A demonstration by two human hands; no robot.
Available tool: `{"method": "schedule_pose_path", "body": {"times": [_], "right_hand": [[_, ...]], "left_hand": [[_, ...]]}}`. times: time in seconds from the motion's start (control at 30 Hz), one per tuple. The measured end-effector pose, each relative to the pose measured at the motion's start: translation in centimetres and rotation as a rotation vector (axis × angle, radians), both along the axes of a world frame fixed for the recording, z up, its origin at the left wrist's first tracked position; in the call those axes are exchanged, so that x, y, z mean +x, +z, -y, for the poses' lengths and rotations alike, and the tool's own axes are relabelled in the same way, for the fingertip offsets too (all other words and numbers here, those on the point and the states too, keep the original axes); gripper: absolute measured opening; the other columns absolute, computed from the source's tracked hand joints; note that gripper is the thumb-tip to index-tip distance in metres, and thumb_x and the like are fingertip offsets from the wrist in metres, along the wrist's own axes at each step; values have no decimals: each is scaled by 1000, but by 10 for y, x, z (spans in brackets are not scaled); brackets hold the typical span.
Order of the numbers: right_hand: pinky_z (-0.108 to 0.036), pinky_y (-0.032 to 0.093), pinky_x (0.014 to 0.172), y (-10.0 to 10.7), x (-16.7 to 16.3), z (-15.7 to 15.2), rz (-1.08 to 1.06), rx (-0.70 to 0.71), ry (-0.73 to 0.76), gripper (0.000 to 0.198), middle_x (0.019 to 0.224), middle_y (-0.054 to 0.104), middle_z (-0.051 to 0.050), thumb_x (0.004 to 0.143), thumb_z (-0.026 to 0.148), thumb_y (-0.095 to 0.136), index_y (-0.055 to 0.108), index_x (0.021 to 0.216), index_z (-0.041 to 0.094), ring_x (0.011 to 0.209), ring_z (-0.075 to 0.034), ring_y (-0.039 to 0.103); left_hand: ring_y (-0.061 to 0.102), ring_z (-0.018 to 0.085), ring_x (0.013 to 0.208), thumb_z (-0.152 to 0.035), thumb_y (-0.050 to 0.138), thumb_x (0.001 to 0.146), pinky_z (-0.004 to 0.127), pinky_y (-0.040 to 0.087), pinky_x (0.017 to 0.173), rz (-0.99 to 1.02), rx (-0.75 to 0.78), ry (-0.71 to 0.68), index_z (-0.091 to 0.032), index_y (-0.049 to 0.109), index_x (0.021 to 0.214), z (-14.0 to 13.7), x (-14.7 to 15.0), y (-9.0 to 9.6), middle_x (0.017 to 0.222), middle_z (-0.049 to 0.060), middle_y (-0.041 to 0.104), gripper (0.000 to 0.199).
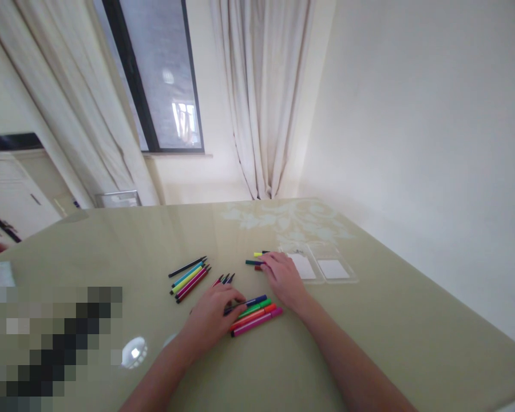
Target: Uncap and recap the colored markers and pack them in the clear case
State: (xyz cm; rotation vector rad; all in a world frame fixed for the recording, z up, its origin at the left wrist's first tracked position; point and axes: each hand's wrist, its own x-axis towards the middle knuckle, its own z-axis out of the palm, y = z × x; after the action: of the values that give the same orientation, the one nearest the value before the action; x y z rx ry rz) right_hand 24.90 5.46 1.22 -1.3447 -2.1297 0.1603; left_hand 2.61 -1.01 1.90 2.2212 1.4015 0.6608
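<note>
Head camera: left fingers [230, 292] curl by a blue marker [258, 300], right fingers [272, 261] cover other markers [252, 262], both grips unclear.

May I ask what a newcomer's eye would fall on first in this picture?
Probably the bright magenta felt-tip pen, lying nearest the viewer in the row beside the left hand. Next might come the slanted group of uncapped felt-tip pens, further left on the table. The open clear plastic case, just right of the right hand, seems less striking.
</note>
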Motion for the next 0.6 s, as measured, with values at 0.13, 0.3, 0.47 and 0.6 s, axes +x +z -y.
{"method": "schedule_pose_path", "body": {"times": [0.13,0.3,0.47,0.6], "right_hand": [[-49,39,107,-10,-9,-2,220,43,-1,35,149,56,-8,103,29,52,62,136,30,131,-30,50],[-53,36,107,-12,-14,-3,293,51,10,36,156,49,-8,100,29,60,62,135,34,134,-32,46],[-51,34,107,-9,-15,-4,247,9,79,14,148,56,-5,96,27,67,73,109,29,135,-30,45],[-47,33,106,-6,-15,-4,123,-29,97,8,136,66,-5,96,22,67,73,100,26,131,-27,50]], "left_hand": [[66,23,93,-36,53,98,35,49,85,-17,60,129,-23,73,90,-6,-12,1,95,5,72,25],[64,25,94,-36,63,90,36,46,83,-201,93,305,-23,67,87,-15,-35,-1,95,4,67,13],[63,26,100,-34,59,92,38,46,87,-259,67,328,-23,67,95,-18,-44,-3,102,5,68,14],[64,28,101,-38,57,93,39,46,89,-232,27,361,-21,67,99,-21,-48,-8,103,7,69,21]]}}
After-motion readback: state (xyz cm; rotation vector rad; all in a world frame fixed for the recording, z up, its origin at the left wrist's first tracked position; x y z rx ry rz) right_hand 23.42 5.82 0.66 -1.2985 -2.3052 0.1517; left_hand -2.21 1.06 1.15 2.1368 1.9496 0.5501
